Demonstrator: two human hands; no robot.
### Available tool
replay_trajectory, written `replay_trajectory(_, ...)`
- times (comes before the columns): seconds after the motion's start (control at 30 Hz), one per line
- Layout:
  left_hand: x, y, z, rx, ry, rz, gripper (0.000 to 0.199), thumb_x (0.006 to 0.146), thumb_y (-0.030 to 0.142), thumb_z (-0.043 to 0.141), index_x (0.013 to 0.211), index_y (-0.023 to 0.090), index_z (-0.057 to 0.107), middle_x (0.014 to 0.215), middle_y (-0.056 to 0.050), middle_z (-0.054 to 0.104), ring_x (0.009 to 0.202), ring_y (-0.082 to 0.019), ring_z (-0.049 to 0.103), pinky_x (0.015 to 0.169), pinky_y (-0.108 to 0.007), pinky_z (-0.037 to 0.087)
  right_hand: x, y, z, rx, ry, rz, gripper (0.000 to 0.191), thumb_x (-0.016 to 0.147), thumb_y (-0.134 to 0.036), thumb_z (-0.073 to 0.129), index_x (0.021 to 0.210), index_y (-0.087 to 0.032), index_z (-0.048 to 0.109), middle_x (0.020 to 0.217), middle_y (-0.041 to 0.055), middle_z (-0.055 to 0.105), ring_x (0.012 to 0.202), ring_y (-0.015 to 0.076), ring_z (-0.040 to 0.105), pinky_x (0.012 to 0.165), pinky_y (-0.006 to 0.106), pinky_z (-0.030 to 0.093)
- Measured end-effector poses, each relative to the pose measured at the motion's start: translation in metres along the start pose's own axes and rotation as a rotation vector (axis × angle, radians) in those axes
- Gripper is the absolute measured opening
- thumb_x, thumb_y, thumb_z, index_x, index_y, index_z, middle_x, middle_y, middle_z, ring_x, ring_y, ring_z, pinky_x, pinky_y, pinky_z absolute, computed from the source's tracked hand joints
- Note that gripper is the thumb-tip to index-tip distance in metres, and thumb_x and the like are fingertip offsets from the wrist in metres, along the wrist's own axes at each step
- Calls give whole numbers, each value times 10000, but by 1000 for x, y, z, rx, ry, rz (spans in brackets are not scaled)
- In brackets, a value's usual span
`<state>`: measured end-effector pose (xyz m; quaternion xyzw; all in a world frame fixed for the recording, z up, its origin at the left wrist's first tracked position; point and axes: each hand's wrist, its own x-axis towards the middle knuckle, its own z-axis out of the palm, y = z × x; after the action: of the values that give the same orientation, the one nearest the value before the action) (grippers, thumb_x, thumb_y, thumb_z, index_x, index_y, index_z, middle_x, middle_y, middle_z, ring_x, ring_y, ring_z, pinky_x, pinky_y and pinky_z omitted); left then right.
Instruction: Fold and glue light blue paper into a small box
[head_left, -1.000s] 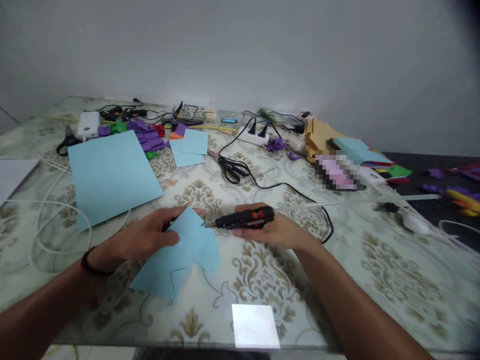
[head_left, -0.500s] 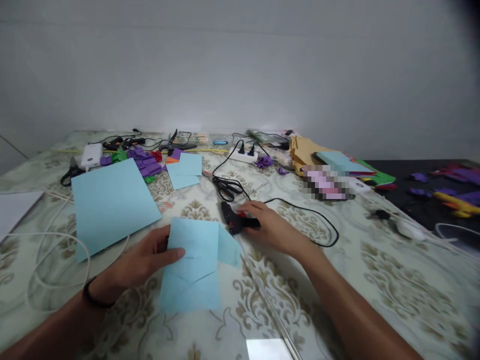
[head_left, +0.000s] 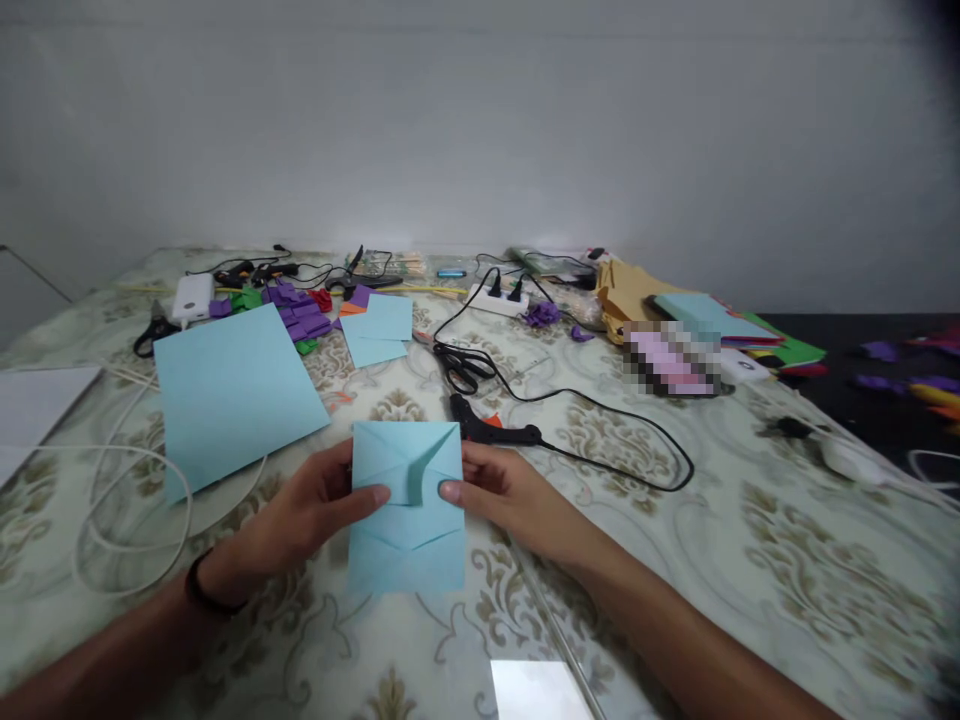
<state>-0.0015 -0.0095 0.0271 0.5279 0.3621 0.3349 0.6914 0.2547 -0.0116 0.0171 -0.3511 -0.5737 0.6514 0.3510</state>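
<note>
Between my hands is a light blue folded paper (head_left: 406, 560), shaped like an envelope with creased flaps. My left hand (head_left: 315, 500) pinches its left edge, thumb on top and fingers behind. My right hand (head_left: 510, 495) grips the right edge the same way, its thumb pressing the folded-in right flap. Just beyond the paper a black glue gun (head_left: 499, 430) with an orange trigger lies on its side, its cord looping right. The nozzle end is partly hidden by the paper. A clear glue stick or rod (head_left: 551, 620) lies below my right hand.
A large blue sheet (head_left: 236, 390) lies at left, beside scissors (head_left: 156, 330) and a white cable (head_left: 135, 590). Smaller blue sheets (head_left: 379, 330), purple paper pieces (head_left: 304, 315), black scissors (head_left: 461, 368) and a white power strip (head_left: 499, 298) lie farther back. A paper stack (head_left: 720, 315) is at right.
My right hand has let go of the glue gun, which now lies on the table, and has taken the paper's right edge. The right flap, earlier spread outward, is now folded inward.
</note>
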Motion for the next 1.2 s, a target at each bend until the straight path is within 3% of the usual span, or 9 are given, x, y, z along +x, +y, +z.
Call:
replay_trajectory(0.2, -1, 4, 3, 72, -28, -84, 341, 858, 390, 829, 1100, 166, 743, 1053, -88, 801, 936, -253, 741, 829, -364, 596, -3, 1, 9, 104, 49, 72, 346, 818, -456, 874, 996, -180, 764, 966, 41, 784, 848, 181, 707, 815, 325, 571)
replay_trajectory(0.37, -3, 3, 4, 193, -43, -161, 344, 843, 465, 815, 978, 154, 760, 958, -79, 806, 841, -241, 735, 774, -352, 590, -5, 4, 15, 65, 97, 105, 338, 790, -453, 888, 943, -181, 756, 894, 32, 767, 783, 185, 690, 740, 324, 564)
replay_trajectory(0.47, -3, 0, 7, 230, -17, -210, 398, 819, 489, 832, 1015, 146, 782, 986, -96, 824, 863, -263, 752, 776, -363, 603, -5, 5, 20, 17, 137, 133, 334, 779, -435, 893, 915, -172, 738, 835, 20, 739, 746, 180, 666, 709, 318, 548)
replay_trajectory(0.7, -4, -11, 11, 220, 64, -230, 489, 783, 503, 864, 1100, 138, 790, 1033, -108, 827, 901, -281, 761, 801, -373, 620, -5, 8, 27, 39, 157, 147, 342, 790, -439, 873, 945, -172, 725, 847, 18, 730, 745, 174, 656, 709, 323, 549)
replay_trajectory(0.9, -6, -18, 8, 319, 20, -211, 432, 864, 521, 792, 1076, 145, 779, 957, -71, 806, 831, -246, 731, 696, -307, 591, -7, 9, 32, 85, 143, 165, 379, 750, -443, 909, 994, -190, 768, 933, 38, 787, 788, 191, 706, 735, 331, 586)
replay_trajectory(1.07, -5, -23, 8, 465, 40, -196, 400, 855, 522, 792, 1017, 157, 776, 878, -51, 784, 754, -219, 700, 620, -274, 553, -7, 14, 34, 102, 177, 203, 385, 749, -502, 898, 939, -184, 791, 900, 46, 796, 739, 187, 701, 709, 331, 588)
replay_trajectory(1.2, -6, -24, 7, 447, 32, -214, 412, 846, 524, 800, 1043, 163, 780, 905, -57, 797, 778, -235, 723, 632, -280, 567, -8, 12, 31, 78, 172, 184, 403, 781, -532, 871, 960, -183, 783, 912, 53, 789, 745, 188, 696, 703, 331, 581)
